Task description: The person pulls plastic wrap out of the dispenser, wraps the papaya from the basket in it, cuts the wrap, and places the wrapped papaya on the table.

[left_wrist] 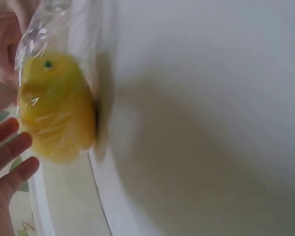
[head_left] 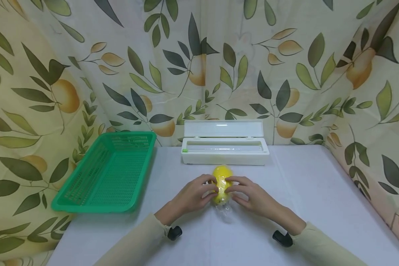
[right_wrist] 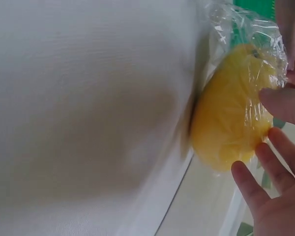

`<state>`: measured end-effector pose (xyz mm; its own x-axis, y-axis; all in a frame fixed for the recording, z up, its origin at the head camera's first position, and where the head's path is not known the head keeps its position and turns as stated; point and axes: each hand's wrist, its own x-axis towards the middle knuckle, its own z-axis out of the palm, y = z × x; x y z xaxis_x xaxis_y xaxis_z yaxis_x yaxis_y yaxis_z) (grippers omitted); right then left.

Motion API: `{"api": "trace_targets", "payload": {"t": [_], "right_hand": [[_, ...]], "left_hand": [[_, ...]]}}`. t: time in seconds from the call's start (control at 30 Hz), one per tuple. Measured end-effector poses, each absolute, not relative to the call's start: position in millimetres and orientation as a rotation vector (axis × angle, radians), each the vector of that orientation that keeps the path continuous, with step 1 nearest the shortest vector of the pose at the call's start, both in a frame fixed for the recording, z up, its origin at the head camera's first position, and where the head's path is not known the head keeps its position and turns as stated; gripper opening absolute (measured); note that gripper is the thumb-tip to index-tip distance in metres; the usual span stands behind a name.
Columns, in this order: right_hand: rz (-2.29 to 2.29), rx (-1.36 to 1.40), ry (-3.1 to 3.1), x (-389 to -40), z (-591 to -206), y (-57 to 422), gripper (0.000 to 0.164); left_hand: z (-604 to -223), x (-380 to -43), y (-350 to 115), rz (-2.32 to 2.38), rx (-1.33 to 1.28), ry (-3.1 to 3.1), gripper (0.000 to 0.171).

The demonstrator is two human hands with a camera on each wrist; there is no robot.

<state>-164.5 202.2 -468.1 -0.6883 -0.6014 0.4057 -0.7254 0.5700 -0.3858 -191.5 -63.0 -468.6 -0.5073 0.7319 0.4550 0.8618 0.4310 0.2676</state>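
Observation:
A yellow mango [head_left: 222,184] wrapped in clear cling film lies on the table in the head view, its lower end towards the person. Loose film [head_left: 224,212] bunches past that end. From the left, the left hand [head_left: 199,192] touches the wrapped fruit with its fingertips. On the other side the right hand [head_left: 252,194] lays spread fingertips against the film. In the left wrist view a small green stem spot shows on the mango [left_wrist: 59,113]. Crinkled film covers the mango [right_wrist: 231,113] in the right wrist view, with the thumb at its side.
A white cling film dispenser [head_left: 224,157] with its lid raised stands just behind the mango. A green plastic basket [head_left: 143,184] sits at the left on the white tablecloth [head_left: 306,192]. Leaf-patterned curtains [head_left: 226,103] hang around the table.

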Motion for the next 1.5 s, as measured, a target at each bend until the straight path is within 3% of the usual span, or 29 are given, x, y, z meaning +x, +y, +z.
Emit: {"api": "trace_targets", "payload": {"t": [0.17, 0.27, 0.37, 0.6, 0.8, 1.07, 1.23, 1.5], "right_hand": [[0.687, 1.162, -2.672, -157.4, -465.5, 205.3, 0.06], [0.637, 1.204, -2.706, -153.8, -465.2, 205.6, 0.068], [0.636, 1.215, -2.716, -151.3, -464.9, 203.7, 0.061], [0.776, 1.054, -2.63, -151.3, -464.4, 195.5, 0.023], [0.961, 0.86, -2.63, -159.4, -461.4, 183.1, 0.012], [1.087, 0.833, -2.615, -164.2, -457.9, 178.8, 0.01], [1.172, 0.92, -2.628, -164.9, -458.1, 189.1, 0.034], [1.028, 1.036, -2.506, -164.4, -466.3, 196.5, 0.04]], "left_hand": [[-471.0, -183.7, -66.9, -0.699, -1.449, -2.408, 0.02], [-471.6, -182.5, -67.6, -0.672, -1.451, -2.412, 0.025], [-472.9, -182.7, -67.7, -0.665, -1.446, -2.404, 0.026], [-476.3, -184.8, -65.0, -0.641, -1.481, -2.347, 0.029], [-477.7, -185.0, -56.1, -0.602, -1.395, -2.294, 0.033], [-476.1, -184.5, -42.5, -0.739, -1.227, -2.316, 0.013], [-477.7, -188.7, -42.7, -0.873, -1.149, -2.366, 0.011], [-477.1, -196.5, -43.3, -1.141, -1.091, -2.354, 0.015]]}}
